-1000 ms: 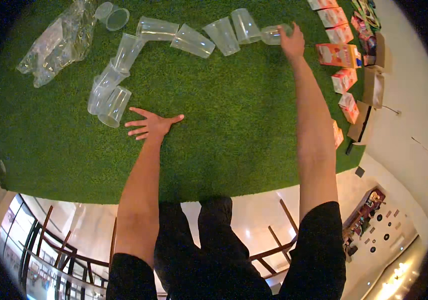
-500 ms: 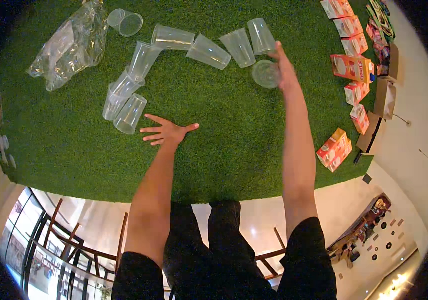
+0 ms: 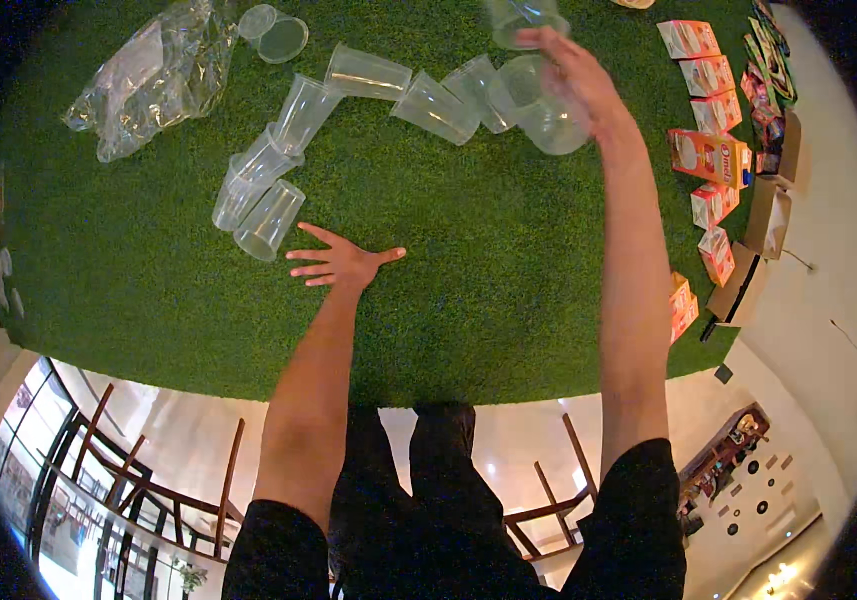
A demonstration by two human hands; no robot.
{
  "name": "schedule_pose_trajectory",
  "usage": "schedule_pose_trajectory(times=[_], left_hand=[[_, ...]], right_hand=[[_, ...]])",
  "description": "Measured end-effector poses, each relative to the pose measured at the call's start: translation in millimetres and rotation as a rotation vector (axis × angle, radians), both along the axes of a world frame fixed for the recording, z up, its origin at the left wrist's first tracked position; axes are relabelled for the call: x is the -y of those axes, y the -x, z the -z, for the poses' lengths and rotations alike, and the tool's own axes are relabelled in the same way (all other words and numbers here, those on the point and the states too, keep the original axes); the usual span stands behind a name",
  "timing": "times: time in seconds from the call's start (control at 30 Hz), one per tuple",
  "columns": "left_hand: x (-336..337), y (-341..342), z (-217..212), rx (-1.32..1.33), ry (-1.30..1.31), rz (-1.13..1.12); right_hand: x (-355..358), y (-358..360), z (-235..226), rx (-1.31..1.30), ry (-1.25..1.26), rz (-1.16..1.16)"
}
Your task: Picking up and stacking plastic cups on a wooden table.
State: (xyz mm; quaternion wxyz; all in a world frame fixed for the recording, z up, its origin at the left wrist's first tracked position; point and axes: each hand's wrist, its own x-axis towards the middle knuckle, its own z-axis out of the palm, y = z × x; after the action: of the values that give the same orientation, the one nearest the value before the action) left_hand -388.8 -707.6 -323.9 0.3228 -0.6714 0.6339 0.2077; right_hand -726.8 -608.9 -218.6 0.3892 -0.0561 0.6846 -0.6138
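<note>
My left hand (image 3: pixel 345 264) lies flat on the green turf with its fingers spread, just right of a clear plastic cup (image 3: pixel 269 221) on its side. My right hand (image 3: pixel 585 88) reaches to the far right, fingers stretched out and somewhat blurred. Beside its palm is a blurred clear cup (image 3: pixel 554 122). At its fingertips, near the top edge, another clear cup (image 3: pixel 525 22) shows smeared; whether they touch is unclear. More clear cups (image 3: pixel 369 72) lie on their sides in a curved row between the hands.
A crumpled clear plastic bag (image 3: pixel 153 80) lies at the far left, near two more clear cups (image 3: pixel 281 40). Along the right stand several orange-and-white cartons (image 3: pixel 705 158), with open cardboard boxes (image 3: pixel 770 218) beyond. Wooden chairs (image 3: pixel 231 480) stand behind the turf's near edge.
My right hand has moved up and slightly right. The cups beside it have shifted, one towards the top edge. My left hand stays flat and spread.
</note>
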Motion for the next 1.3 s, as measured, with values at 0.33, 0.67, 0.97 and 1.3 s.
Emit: schedule_pose_trajectory(times=[0.33,0.67,0.97,1.3], left_hand=[[0,1,-9,-0.097,-0.042,0.0],[-2,-1,-8,-0.079,-0.038,0.006],[-3,-6,-2,-0.133,0.004,-0.022],[10,59,-31,-1.083,0.467,0.415]], right_hand=[[39,-3,46,-0.534,-0.261,-0.757],[38,-17,63,-0.753,-0.511,-0.497],[48,-33,30,-0.794,-0.478,-0.188],[-120,-168,15,-0.424,-0.276,0.324]])
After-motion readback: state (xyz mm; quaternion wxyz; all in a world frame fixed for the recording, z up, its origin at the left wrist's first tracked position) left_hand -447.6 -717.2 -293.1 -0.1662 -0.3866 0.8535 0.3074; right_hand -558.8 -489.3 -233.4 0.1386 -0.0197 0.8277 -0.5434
